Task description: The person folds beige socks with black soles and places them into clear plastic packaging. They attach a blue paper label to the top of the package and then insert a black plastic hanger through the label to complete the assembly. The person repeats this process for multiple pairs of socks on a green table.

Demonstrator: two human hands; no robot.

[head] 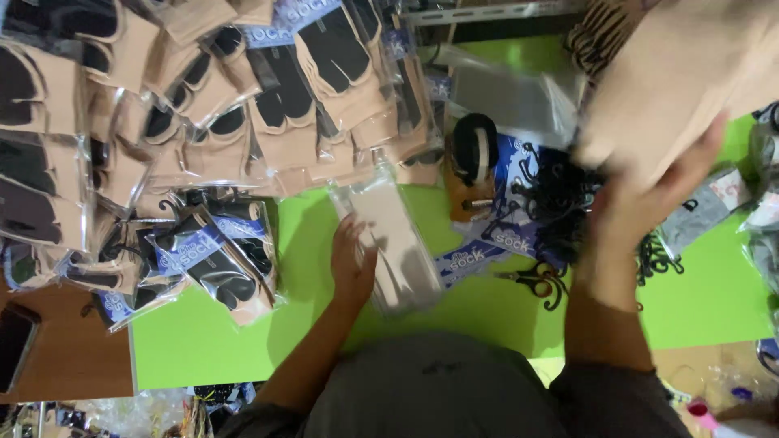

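Green table (211, 341), hands (350, 272) on sock packet (398, 243)

1 scissors (535, 281), 1 phone (15, 345), 2 hands (350, 264)

Seen from above: left hand (350, 264) grips a clear plastic sleeve (395, 243) w/ a beige sock inside, on a green table (203, 341). Right hand (649, 199), blurred, lifts a beige sock (673, 81). Packaged socks (162, 122) piled at left; scissors (537, 281) lie btwn the arms.
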